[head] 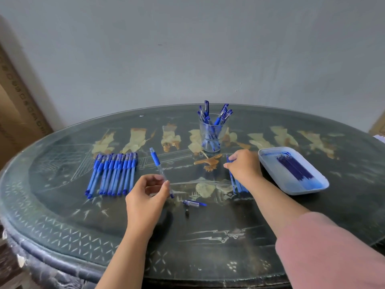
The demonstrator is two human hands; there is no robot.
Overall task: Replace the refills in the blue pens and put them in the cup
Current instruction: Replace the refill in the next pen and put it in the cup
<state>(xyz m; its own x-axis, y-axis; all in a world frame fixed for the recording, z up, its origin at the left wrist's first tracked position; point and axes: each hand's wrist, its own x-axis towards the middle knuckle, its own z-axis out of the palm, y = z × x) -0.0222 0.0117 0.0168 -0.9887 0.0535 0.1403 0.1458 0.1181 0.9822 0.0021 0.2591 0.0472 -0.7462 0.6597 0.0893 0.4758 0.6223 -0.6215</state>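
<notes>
My left hand (145, 197) pinches the clear barrel of a blue pen (159, 167) near its rear end, with the grip end pointing away from me. My right hand (243, 165) pinches a thin blue refill (230, 176) at the top of a small pile of refills lying on the table. A clear cup (211, 134) at the back centre holds several blue pens. A pen cap (194, 203) and a small black tip piece (187, 212) lie on the table between my hands.
A row of several blue pens (113, 174) lies at the left. A pale blue tray (270, 161) with several dark blue refills stands at the right. The dark oval glass-topped table (62, 226) stands against a grey wall.
</notes>
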